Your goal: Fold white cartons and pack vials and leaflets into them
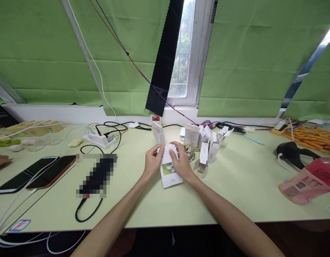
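Note:
A small white carton [170,172] with a flower picture lies flat on the pale green table [234,192] in front of me. My left hand [152,161] pinches its upper left flap. My right hand [181,162] rests over its right side, fingers on the top flap. Both hands grip the carton. Just behind them stand several white cartons [204,142], some open, some upright, and a small metal piece [191,154] lies next to my right hand.
Two phones [36,174] lie at the left, with a white power strip [99,140] and black cables behind them. A pink plastic bag [309,182], a black object [295,153] and orange sticks [314,137] are at the right. A window and green blinds stand behind the table.

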{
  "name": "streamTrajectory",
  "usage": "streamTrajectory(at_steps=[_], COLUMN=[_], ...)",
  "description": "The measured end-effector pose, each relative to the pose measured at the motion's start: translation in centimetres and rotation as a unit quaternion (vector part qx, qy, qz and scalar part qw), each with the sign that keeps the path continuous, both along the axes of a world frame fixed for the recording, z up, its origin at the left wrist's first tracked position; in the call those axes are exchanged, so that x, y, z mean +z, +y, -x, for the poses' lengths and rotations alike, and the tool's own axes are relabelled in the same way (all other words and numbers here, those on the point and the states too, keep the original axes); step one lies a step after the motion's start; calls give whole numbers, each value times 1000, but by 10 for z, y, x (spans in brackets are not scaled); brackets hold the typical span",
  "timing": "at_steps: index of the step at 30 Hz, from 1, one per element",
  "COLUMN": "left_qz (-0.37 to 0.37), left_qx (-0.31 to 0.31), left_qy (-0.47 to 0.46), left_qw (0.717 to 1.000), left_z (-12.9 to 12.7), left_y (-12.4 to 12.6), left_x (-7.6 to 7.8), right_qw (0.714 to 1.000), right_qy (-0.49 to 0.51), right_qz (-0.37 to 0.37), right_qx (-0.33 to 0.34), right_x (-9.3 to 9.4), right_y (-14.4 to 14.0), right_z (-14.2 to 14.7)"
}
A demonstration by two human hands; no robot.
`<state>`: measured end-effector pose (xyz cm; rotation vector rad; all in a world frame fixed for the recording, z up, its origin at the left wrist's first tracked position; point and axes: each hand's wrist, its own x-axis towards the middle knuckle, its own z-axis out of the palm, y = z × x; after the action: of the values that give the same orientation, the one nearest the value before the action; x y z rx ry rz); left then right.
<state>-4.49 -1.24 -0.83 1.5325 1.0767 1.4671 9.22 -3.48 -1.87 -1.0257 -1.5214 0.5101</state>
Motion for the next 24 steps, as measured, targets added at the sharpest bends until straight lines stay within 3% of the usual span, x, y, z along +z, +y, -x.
streamTrajectory(at_steps=[24], left_qz=[-1], left_qx=[-6], left_qy=[-4], left_qw=[1000], left_z=[-1], left_y=[-2], left_x=[2], right_qw=[1000], right_qy=[-1], right_qz=[-2], right_qx=[-2], right_x=[2], right_y=[-2], right_z=[-1])
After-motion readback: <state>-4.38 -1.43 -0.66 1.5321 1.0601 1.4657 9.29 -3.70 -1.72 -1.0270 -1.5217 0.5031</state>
